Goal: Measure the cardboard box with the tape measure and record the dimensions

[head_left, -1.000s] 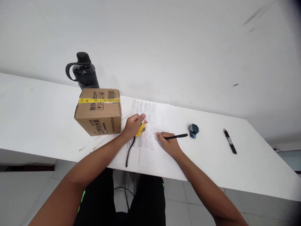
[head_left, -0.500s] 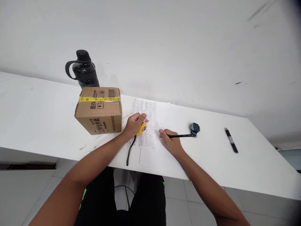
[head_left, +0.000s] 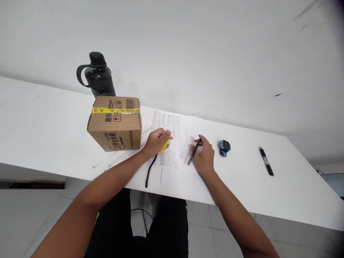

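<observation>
My left hand [head_left: 156,143] is closed around a yellow tape measure [head_left: 164,146], its black wrist strap [head_left: 150,172] hanging toward the table's front edge. Beneath it lies a sheet of paper [head_left: 169,161] covered in dense dark writing, too small to read. My right hand [head_left: 204,156] grips a slim black pen [head_left: 194,152] between thumb and fingers, over the right part of the paper. The pen slants, one end up by the fingers and the other down to the left. Whether it touches the paper I cannot tell.
A taped cardboard box [head_left: 115,123] stands left of the paper, with a black bottle [head_left: 99,77] behind it. To the right lie a blue watch [head_left: 224,148] and a thick black marker [head_left: 266,161]. The white table [head_left: 53,125] runs along a wall.
My right hand has shifted right and slightly turned the pen, which pointed right toward the watch and now slants across the fingers. My left hand keeps hold of the tape measure.
</observation>
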Motion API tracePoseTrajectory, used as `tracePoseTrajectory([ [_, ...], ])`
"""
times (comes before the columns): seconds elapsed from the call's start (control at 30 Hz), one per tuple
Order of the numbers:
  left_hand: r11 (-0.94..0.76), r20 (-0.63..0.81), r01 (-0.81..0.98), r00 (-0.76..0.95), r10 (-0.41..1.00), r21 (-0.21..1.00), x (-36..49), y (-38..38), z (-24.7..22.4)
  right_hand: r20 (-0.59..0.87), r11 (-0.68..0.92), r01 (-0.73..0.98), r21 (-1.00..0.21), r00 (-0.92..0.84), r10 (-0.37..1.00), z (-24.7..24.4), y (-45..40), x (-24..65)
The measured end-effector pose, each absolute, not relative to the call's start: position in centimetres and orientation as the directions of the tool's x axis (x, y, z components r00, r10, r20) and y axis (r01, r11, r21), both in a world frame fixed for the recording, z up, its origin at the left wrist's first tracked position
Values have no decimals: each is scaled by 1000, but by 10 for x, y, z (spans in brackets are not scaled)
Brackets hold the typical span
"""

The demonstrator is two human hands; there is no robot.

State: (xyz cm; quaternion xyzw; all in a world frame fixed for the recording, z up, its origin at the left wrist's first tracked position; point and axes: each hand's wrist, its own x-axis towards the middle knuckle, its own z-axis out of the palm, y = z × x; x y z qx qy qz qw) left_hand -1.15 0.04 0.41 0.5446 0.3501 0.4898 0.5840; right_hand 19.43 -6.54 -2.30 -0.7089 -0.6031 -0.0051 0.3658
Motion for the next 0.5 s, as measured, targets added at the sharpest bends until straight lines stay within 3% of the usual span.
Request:
tracePoseTrajectory([
  [0.1, -75, 126, -182, 289, 949, 980, -11, 0, 2, 298, -60, 948, -314, 158, 941, -31, -56, 194],
  [0.2, -95, 141, -173, 281, 949, 980, -12, 1, 2, 220, -104, 968, -227, 155, 963, -31, -51, 188],
  [0.5, -84, 104, -98, 222, 969, 992, -20, -16, 7, 272, -113, 956, -272, 189, 944, -21, -51, 173],
])
